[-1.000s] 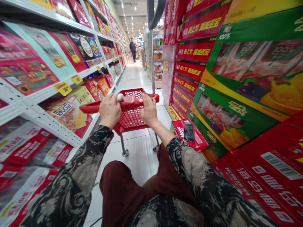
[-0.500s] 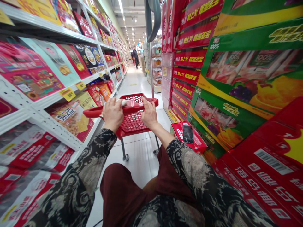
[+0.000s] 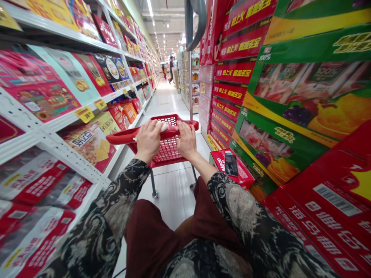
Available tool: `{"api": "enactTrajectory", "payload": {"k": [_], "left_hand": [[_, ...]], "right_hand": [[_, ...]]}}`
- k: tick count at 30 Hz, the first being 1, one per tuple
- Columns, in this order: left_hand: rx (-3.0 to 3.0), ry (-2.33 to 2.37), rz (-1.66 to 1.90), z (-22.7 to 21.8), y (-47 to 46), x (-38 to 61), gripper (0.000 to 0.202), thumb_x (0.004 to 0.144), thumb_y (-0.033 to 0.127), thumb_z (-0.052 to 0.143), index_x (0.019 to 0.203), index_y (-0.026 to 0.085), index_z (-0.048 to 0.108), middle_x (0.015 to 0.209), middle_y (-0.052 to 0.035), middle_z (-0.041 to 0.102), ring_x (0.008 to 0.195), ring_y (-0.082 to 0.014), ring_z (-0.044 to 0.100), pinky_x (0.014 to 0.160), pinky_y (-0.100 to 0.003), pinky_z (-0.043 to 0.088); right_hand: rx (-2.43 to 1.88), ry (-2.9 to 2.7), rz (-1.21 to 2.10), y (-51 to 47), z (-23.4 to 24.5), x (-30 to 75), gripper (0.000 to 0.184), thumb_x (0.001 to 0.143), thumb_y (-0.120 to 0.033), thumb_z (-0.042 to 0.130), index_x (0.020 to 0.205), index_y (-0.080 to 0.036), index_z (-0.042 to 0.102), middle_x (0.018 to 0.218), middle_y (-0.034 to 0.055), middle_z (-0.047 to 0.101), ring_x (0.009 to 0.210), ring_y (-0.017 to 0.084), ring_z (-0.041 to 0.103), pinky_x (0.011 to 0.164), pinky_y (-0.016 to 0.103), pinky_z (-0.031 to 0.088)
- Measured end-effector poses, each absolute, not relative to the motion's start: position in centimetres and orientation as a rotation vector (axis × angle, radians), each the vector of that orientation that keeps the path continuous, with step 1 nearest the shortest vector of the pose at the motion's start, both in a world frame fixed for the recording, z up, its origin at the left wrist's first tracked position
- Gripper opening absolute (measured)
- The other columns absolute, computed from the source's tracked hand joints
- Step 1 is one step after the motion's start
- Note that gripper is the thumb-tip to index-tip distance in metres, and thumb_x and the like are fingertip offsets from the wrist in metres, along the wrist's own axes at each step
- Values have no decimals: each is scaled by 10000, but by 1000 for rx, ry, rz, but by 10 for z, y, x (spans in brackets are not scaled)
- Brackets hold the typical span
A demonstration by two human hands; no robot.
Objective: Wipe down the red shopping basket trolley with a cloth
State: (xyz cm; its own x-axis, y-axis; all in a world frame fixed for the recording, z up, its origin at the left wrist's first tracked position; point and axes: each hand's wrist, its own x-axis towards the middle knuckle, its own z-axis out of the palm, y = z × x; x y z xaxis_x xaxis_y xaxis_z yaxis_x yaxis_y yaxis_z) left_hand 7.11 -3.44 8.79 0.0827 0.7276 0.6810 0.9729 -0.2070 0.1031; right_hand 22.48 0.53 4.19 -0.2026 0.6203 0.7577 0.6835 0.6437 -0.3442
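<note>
Supermarket aisle, long and bright, with a pale tiled floor [image 3: 171, 185] running off to a distant person [image 3: 171, 68] at the far end. Dead centre stands a small red plastic shopping cart [image 3: 169, 144] with a mesh basket, squarely between the two displays.

Both hands are on its broad red handle bar [image 3: 121, 137]. The left hand [image 3: 148, 139] curls over the top with its fingers closed down. Pinned under the fingertips is a crumpled white wad [image 3: 162, 126] (tissue or cloth, I cannot tell), pressed flat to the plastic so that one grip manages bar and wad alike. Just beside it, the right hand [image 3: 187, 139] has its fingers together, wrapped over the front edge. The two hands sit near the middle, which I'd judge gives an even hold.

On the left, white metal shelving [image 3: 43, 136] carries flat boxes leaning face-out, with yellow price tags [image 3: 84, 114] on the rail. On the right, stacked red cartons [image 3: 232, 92] and green juice cartons [image 3: 290, 116] form a wall, print towards the aisle. Low by the right forearm, a loose red box [image 3: 223, 160] juts out with something small and dark on it.
</note>
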Motion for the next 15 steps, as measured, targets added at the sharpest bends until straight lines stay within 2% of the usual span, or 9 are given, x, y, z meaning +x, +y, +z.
{"api": "enactTrajectory", "payload": {"k": [6,11,15], "left_hand": [[-1808,-1850,-981,91,-36,42,396,849,208,377,1172,182,604,1323,-125,542,1265,-274,436,1070,-474,319],[-1961,-1718,-909,90,-29,83,393,859,182,374,1186,238,584,1322,-81,553,1266,-247,440,1067,-463,324],[-2007,-1649,-867,87,-32,89,396,883,191,348,1208,233,571,1341,-86,539,1289,-244,423,1063,-456,327]], "right_hand": [[-1013,-1852,-70,7,40,222,685,709,-41,372,1388,-134,388,1397,75,484,1332,197,376,1174,452,169],[-1035,-1872,-94,8,39,223,670,719,-36,364,1384,-119,392,1408,79,472,1339,186,365,1177,436,153],[-1025,-1893,-102,11,38,226,679,715,-32,372,1387,-130,390,1410,83,469,1347,186,355,1178,448,140]]}}
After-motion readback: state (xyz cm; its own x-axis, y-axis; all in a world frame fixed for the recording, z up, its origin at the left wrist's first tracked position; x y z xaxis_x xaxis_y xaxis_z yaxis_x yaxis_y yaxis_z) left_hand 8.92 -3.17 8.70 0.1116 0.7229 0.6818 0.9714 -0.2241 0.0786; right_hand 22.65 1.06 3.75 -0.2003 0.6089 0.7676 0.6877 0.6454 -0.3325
